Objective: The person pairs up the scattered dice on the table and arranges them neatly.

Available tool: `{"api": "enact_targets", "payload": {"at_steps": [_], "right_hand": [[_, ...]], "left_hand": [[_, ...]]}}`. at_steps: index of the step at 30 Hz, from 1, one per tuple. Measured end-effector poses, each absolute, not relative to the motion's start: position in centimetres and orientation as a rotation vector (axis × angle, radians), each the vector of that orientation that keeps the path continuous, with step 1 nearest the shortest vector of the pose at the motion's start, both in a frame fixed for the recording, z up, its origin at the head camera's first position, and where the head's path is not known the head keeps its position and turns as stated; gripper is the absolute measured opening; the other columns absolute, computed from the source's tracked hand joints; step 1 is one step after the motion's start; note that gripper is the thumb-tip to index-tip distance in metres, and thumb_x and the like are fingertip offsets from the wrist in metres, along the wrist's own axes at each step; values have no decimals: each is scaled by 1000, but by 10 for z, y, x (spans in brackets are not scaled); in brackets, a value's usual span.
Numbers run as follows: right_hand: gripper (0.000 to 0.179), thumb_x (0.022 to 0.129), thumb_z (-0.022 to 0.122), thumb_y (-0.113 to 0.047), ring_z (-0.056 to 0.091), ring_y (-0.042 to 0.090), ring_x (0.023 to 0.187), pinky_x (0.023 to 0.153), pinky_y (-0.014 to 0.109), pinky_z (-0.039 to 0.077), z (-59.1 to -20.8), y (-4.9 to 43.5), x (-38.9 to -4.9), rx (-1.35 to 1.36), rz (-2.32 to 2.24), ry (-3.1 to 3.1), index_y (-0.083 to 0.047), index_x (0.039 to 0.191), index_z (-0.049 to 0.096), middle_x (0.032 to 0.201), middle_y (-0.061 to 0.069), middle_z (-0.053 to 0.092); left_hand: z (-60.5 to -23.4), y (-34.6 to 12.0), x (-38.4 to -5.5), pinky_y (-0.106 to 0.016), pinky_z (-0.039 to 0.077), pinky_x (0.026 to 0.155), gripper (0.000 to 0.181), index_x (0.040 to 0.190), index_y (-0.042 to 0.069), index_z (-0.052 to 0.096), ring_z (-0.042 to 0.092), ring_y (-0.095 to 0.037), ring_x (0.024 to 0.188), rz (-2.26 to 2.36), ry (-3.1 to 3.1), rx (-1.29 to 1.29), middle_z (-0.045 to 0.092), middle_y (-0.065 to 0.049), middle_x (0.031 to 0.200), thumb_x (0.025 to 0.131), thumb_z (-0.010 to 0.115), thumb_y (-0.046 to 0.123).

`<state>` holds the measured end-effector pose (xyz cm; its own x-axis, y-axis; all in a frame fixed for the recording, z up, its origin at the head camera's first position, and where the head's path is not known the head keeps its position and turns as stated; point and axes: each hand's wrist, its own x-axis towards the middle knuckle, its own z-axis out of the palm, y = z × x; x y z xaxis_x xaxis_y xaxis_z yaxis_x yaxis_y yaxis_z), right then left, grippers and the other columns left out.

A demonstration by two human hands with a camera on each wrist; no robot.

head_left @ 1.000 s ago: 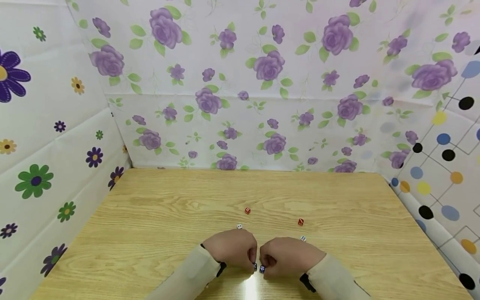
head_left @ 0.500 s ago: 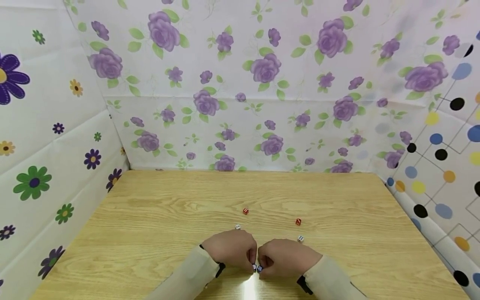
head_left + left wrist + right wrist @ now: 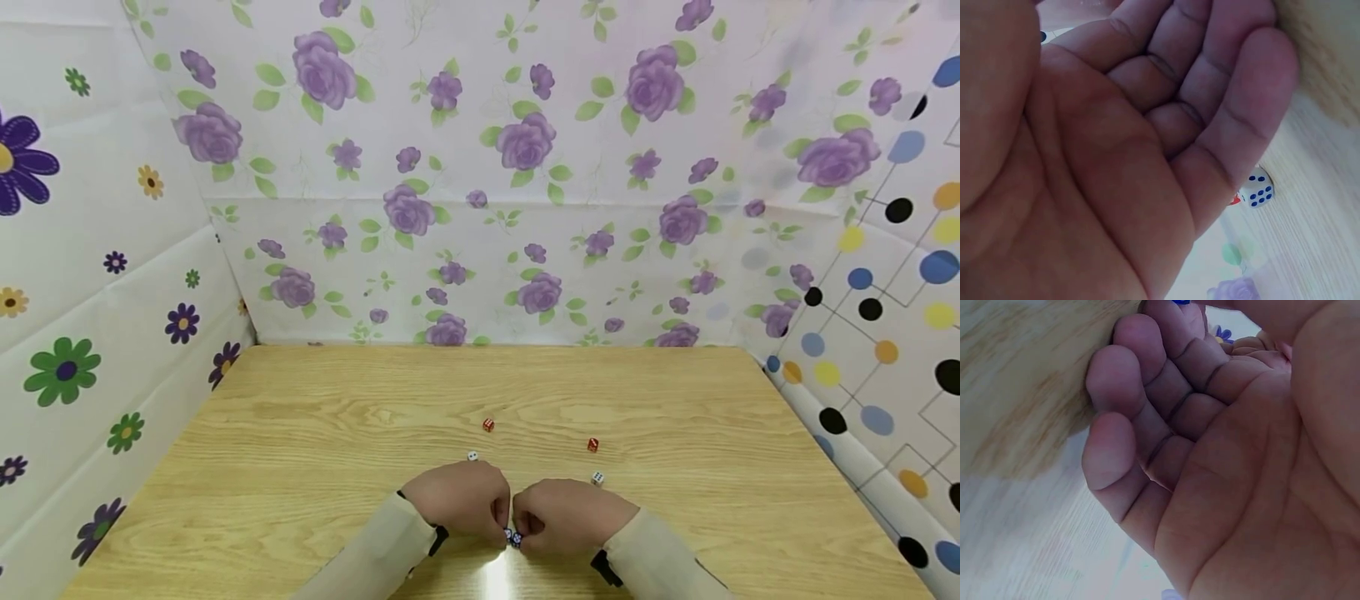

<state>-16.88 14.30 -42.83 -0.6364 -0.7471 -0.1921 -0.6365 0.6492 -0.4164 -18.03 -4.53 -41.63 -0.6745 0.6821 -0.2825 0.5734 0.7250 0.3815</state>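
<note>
Both hands are low over the front middle of the table, fingertips close together. My left hand (image 3: 459, 498) pinches a small blue die (image 3: 507, 534) with white spots, mostly covered by the fingers. A second blue die (image 3: 517, 540) is pinched by my right hand (image 3: 573, 512), right beside the first. In the right wrist view a sliver of blue die (image 3: 1180, 302) shows at the top edge, by the fingertips. The other fingers of both hands are curled in near the tabletop. Just beyond the left hand lies a white die (image 3: 472, 456); another white die (image 3: 597, 477) lies beyond the right.
Two red dice, one left of centre (image 3: 488, 425) and one to the right (image 3: 593, 445), rest farther back on the wooden table (image 3: 337, 400). Flower-printed cloth (image 3: 420, 275) stands behind the table, with patterned cloth along both sides.
The gap between the two blue dice has narrowed as the hands came nearer each other. Both hands keep their pinch. The head view has shifted slightly; the red and white dice lie as before.
</note>
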Motion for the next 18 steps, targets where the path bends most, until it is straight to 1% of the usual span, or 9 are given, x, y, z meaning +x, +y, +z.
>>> {"api": "enact_targets", "payload": {"at_steps": [6, 12, 14, 18], "right_hand": [[15, 82, 69, -18, 44, -4, 60, 57, 16, 41, -428, 143, -168, -1114, -459, 2519, -25, 76, 57, 69, -20, 49], [17, 78, 73, -25, 43, -3, 57, 54, 17, 39, -428, 142, -168, -1093, -483, 2509, -26, 74, 56, 66, -19, 49], [17, 79, 73, -25, 43, -3, 58, 54, 17, 40, -428, 141, -168, -1073, -483, 2505, -26, 74, 56, 66, -18, 50], [16, 81, 71, -21, 44, -2, 59, 56, 18, 41, -429, 141, -170, -1054, -479, 2507, -26, 75, 56, 67, -18, 51]], "left_hand": [[-415, -45, -178, -18, 42, 49, 19, 61, 27, 63, 48, 1, 53, 344, 2537, 979, 54, 20, 58, 71, 79, 23], [-413, -45, -176, -17, 43, 53, 18, 63, 27, 64, 50, 2, 56, 344, 2534, 983, 56, 20, 61, 70, 80, 23], [-413, -45, -176, -17, 44, 53, 18, 63, 26, 64, 50, 2, 56, 357, 2529, 983, 55, 20, 60, 71, 80, 23], [-412, -44, -176, -17, 43, 51, 19, 62, 25, 64, 49, 2, 53, 381, 2525, 981, 55, 20, 57, 71, 80, 23]]}}
